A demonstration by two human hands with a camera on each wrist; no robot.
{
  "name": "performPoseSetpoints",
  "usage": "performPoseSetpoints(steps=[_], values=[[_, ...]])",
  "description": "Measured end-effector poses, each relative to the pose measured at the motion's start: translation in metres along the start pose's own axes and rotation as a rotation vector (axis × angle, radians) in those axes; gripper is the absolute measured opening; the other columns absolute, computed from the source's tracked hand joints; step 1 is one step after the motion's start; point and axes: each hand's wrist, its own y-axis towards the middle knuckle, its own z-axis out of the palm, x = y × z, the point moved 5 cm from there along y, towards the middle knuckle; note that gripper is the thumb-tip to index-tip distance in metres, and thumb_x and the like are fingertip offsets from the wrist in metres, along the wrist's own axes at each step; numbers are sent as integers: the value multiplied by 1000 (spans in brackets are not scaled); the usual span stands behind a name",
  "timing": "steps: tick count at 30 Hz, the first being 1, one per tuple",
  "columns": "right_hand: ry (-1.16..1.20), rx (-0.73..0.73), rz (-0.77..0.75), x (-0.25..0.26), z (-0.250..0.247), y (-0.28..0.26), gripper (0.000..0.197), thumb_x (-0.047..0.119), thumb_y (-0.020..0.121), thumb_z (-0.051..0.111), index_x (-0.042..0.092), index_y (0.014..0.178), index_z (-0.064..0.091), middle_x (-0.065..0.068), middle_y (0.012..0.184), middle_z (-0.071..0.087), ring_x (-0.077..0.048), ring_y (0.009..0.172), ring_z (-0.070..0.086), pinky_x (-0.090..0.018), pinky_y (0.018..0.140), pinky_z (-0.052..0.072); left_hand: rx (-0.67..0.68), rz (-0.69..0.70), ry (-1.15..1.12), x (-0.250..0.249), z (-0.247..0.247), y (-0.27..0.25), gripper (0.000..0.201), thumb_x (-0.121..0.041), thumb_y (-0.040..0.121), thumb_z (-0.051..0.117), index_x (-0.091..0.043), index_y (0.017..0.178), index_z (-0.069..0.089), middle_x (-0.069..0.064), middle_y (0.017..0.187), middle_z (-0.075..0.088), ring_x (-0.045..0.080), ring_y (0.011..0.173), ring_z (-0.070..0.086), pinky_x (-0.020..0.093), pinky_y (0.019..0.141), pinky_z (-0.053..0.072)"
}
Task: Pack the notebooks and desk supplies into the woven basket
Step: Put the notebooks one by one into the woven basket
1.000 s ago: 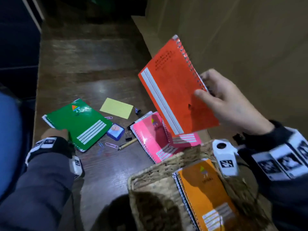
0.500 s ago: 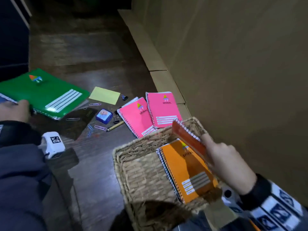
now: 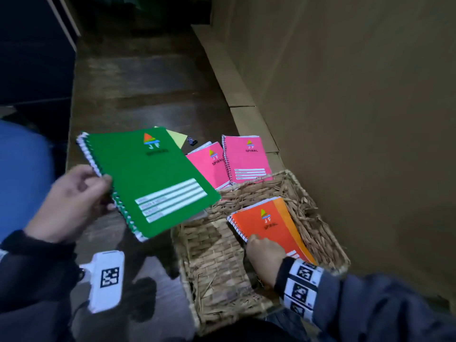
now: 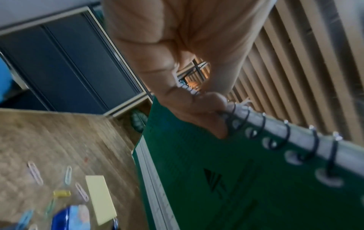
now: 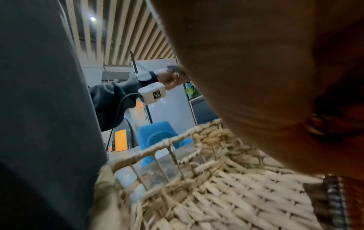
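Note:
My left hand [image 3: 100, 190] grips a green spiral notebook [image 3: 153, 178] by its wire spine and holds it in the air, its right corner over the left rim of the woven basket [image 3: 214, 267]. The left wrist view shows my thumb and fingers [image 4: 199, 112] pinching the green notebook's [image 4: 236, 179] spine. Inside the basket a red notebook [image 3: 264, 223] lies flat on an orange notebook [image 3: 287, 213]. My right hand [image 3: 257, 240] is down in the basket, with fingers curled on the red notebook's near spiral corner. Two pink notebooks [image 3: 209, 164] [image 3: 246, 156] lie on the table behind the basket.
A yellow sticky note [image 3: 178, 138] and a black binder clip [image 3: 192, 141] lie behind the green notebook. Below my left hand are paper clips [image 4: 35, 172], the sticky note [image 4: 100, 200] and a small blue box [image 4: 71, 217]. A tall cardboard wall [image 3: 345, 119] stands at the right.
My left hand lifted the green notebook off the table and carried it right, toward the basket. My right hand lowered the red notebook flat onto the orange one inside the basket.

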Motion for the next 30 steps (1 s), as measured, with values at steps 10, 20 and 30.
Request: performPoseSetpoints(steps=[10, 20, 30], values=[[371, 261, -167, -32, -13, 13, 34, 19, 95, 50, 5, 126, 54, -16, 128, 58, -29, 117, 56, -34, 96, 45, 385, -144, 38, -3, 95, -41, 7, 2, 95, 41, -4, 99, 42, 3, 59, 41, -1, 38, 49, 11, 42, 51], [488, -202, 19, -152, -89, -8, 35, 25, 99, 39, 4, 117, 59, -21, 127, 60, -34, 117, 54, -35, 94, 42, 793, -303, 201, 25, 209, -39, 20, 0, 96, 42, -13, 85, 51, -3, 51, 61, 0, 35, 57, 10, 39, 49], [504, -269, 29, -167, -83, -28, 29, 23, 96, 46, 14, 119, 61, -14, 125, 64, -30, 116, 57, -37, 97, 45, 774, -559, 666, 114, 259, -20, 17, -5, 93, 47, -3, 79, 54, 2, 58, 70, 23, 75, 65, 32, 84, 53]])
